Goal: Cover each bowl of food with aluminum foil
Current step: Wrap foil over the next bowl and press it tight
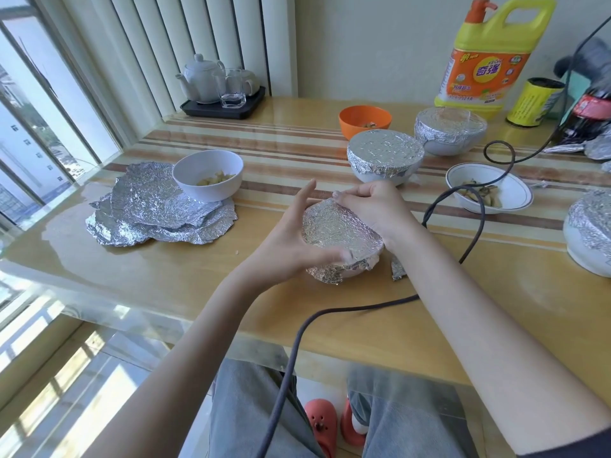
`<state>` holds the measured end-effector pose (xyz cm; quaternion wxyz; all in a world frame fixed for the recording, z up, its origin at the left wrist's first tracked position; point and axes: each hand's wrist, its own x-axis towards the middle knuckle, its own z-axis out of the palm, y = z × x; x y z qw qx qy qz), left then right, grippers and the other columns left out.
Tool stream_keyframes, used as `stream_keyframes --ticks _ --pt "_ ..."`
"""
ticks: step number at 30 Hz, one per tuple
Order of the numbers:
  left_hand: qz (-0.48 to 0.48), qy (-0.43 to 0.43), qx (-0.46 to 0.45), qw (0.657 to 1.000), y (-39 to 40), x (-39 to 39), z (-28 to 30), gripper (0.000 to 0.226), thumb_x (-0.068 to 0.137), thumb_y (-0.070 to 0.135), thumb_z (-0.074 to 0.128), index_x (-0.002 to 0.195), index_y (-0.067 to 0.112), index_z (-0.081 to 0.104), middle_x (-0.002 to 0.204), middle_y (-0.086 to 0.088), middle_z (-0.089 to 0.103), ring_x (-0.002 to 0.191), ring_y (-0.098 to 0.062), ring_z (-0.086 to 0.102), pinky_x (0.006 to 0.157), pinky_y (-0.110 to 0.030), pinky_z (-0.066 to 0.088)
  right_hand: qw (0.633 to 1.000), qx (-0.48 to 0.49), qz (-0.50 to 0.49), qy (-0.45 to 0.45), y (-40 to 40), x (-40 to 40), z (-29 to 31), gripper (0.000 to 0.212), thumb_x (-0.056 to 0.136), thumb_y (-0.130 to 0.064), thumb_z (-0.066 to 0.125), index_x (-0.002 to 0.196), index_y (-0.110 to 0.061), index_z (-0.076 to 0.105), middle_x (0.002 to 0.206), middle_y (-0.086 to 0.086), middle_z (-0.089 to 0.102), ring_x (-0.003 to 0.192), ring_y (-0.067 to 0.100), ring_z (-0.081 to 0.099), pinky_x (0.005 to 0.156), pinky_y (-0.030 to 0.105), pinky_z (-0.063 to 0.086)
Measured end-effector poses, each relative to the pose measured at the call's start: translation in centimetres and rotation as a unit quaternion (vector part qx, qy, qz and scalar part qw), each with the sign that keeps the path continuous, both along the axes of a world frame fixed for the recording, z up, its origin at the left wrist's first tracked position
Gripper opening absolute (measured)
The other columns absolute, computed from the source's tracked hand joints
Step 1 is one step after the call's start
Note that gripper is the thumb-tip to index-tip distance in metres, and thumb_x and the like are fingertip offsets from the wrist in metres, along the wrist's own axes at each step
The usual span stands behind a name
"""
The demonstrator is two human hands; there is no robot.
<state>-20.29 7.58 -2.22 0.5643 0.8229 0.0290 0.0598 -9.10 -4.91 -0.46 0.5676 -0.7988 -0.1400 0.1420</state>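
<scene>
Two bare hands work at a foil-covered bowl (342, 241) near the front edge of a wooden table (185, 276). The left hand (294, 239) cups the bowl's left side, thumb pressing the foil down at the near rim, its fingers straight and raised beside the bowl. The right hand (373, 209) curls over the far right rim, fingertips pinching the foil edge there. A scrap of foil (398, 269) lies just beside the bowl on the right.

To the left, a white bowl of food (208, 175) stands uncovered on the edge of a stack of crumpled foil sheets (155, 213). Beyond the hands sit two covered bowls (385, 157), an orange bowl (363, 120) and, to the right, an uncovered shallow bowl (489, 190) holding food. Another covered bowl (590, 233) shows at the right edge. A dark cable (476, 219) loops across the table. A yellow detergent jug (486, 57), a yellow can (534, 100) and a tea set on a black tray (218, 84) stand at the back.
</scene>
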Motion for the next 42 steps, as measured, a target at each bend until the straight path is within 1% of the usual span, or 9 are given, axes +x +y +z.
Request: stream_keyframes --ticks 4,8,15,20,25,32,35,38,42 --pt "0.114 0.003 -0.190 0.975 0.1 1.0 -0.6 0.035 0.093 0.042 0.055 0.125 0.026 0.054 0.111 -0.001 0.064 0.097 -0.014 0.060 0.087 -0.031 0.048 1.000 -0.002 0.005 0.015 -0.1 0.0 0.0 0.014 0.086 -0.028 0.071 0.078 -0.016 0.070 0.084 0.003 0.068 0.083 0.015 0.060 0.076 0.026 0.045" --pt "0.142 -0.041 -0.120 0.982 -0.5 1.2 -1.5 0.028 0.101 0.011 0.048 0.125 0.021 0.058 0.122 0.001 0.064 0.100 -0.009 0.061 0.088 -0.025 0.047 0.999 0.005 0.003 0.044 -0.2 -0.1 0.0 0.011 0.087 -0.027 0.070 0.081 -0.017 0.069 0.083 -0.002 0.067 0.084 0.015 0.060 0.077 0.026 0.046" --pt "0.111 -0.065 -0.062 0.990 -0.9 0.5 -0.9 0.025 0.102 0.023 0.045 0.120 0.024 0.063 0.118 0.013 0.066 0.113 0.002 0.057 0.096 -0.015 0.041 0.993 0.023 0.011 0.113 -0.4 0.0 0.6 0.014 0.089 -0.018 0.067 0.101 -0.010 0.070 0.080 -0.005 0.062 0.069 0.004 0.051 0.046 0.011 0.040" --pt "0.064 -0.028 -0.048 0.996 -1.0 -0.1 -0.7 0.079 0.072 0.062 0.060 0.140 0.023 0.049 0.134 0.017 0.053 0.121 0.014 0.046 0.096 -0.004 0.034 0.995 0.033 0.014 0.097 -0.2 0.1 0.2 0.014 0.090 -0.016 0.066 0.102 -0.011 0.071 0.085 -0.007 0.066 0.080 0.005 0.057 0.054 0.008 0.042" --pt "0.015 -0.012 0.014 1.000 -0.1 -0.1 -1.0 0.131 0.036 0.065 0.084 0.147 0.018 0.033 0.138 0.010 0.047 0.123 0.009 0.046 0.101 -0.007 0.034 0.995 0.036 0.024 0.084 -0.3 0.2 -0.5 0.008 0.091 -0.019 0.064 0.087 -0.019 0.071 0.090 -0.005 0.070 0.093 0.015 0.061 0.082 0.025 0.047" --pt "0.015 -0.006 0.056 0.998 0.3 0.1 -1.2 0.138 0.030 0.073 0.083 0.146 0.019 0.034 0.142 0.002 0.045 0.131 -0.008 0.045 0.112 -0.028 0.035 0.993 0.034 0.012 0.110 -0.6 0.3 -1.1 0.027 0.083 -0.042 0.072 0.092 -0.017 0.072 0.103 0.006 0.071 0.100 0.027 0.064 0.099 0.042 0.047" --pt "0.003 -0.001 0.074 0.997 0.6 0.1 -1.1 0.143 0.027 0.079 0.081 0.148 0.020 0.033 0.143 0.001 0.044 0.133 -0.011 0.043 0.113 -0.032 0.034 0.992 0.032 0.001 0.120 -0.6 0.3 -1.1 0.017 0.086 -0.038 0.069 0.084 -0.021 0.069 0.097 0.004 0.070 0.093 0.024 0.064 0.087 0.033 0.049" --pt "0.011 -0.001 0.076 0.997 0.4 0.0 -1.1 0.128 0.034 0.063 0.084 0.145 0.021 0.035 0.140 0.004 0.046 0.129 -0.006 0.045 0.110 -0.025 0.035 0.990 0.045 0.018 0.133 -0.6 0.2 -1.0 0.013 0.092 -0.029 0.061 0.088 -0.020 0.069 0.088 0.002 0.070 0.083 0.022 0.066 0.074 0.029 0.049" --pt "0.013 -0.014 0.063 0.998 0.1 0.1 -0.9 0.114 0.038 0.056 0.083 0.137 0.027 0.037 0.134 0.009 0.049 0.123 0.004 0.047 0.102 -0.012 0.036 0.983 0.125 0.082 0.108 -1.0 0.0 -1.4 0.021 0.098 -0.021 0.054 0.091 -0.023 0.073 0.098 -0.002 0.073 0.092 0.017 0.067 0.085 0.030 0.052"
